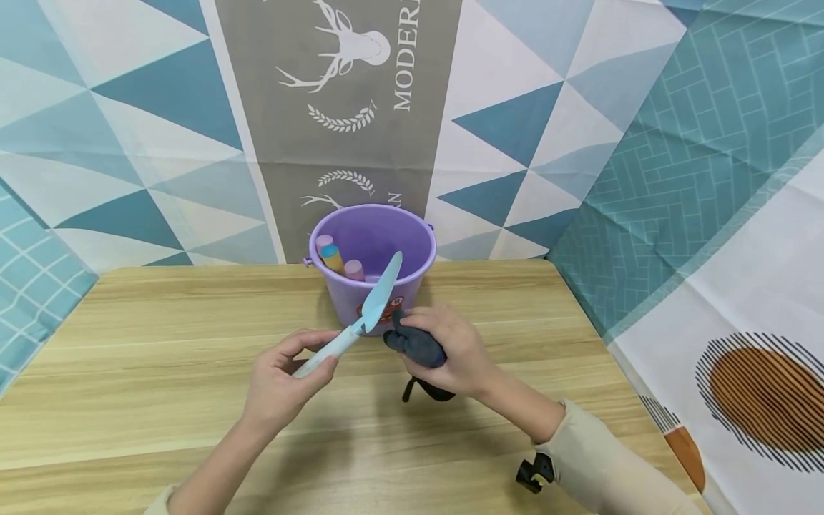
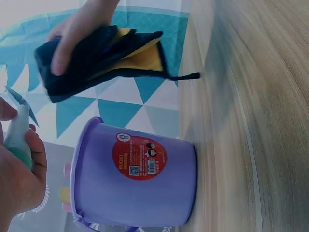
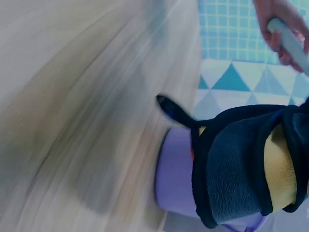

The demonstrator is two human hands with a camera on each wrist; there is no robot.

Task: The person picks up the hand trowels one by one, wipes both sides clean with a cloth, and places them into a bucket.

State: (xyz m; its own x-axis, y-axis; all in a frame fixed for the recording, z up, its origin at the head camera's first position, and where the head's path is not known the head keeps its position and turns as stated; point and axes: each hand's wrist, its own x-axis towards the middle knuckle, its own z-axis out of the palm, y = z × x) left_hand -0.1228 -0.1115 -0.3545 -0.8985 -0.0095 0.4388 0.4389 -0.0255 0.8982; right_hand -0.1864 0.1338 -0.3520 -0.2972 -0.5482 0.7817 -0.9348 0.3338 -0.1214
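A small light-blue hand trowel [image 1: 381, 290] is held by its pale handle in my left hand [image 1: 283, 379], thumb and fingers pinching it. Its blade points up and away, in front of the bucket's rim. My right hand [image 1: 453, 350] grips a bunched dark cloth [image 1: 418, 345] just right of the trowel. In the left wrist view the cloth [image 2: 104, 63] shows dark and yellow sides, a dark edging and a hanging loop. Behind both hands stands a purple bucket [image 1: 341, 293], upright on the table, with a red round label.
Inside the bucket, at its left, stand a yellow bottle with a blue cap [image 1: 332, 257] and pink-topped items [image 1: 354, 270]. The wooden table [image 1: 161, 336] ends at a patterned cloth backdrop [image 1: 515, 143]. A black device [image 1: 536, 472] sits by the right sleeve.
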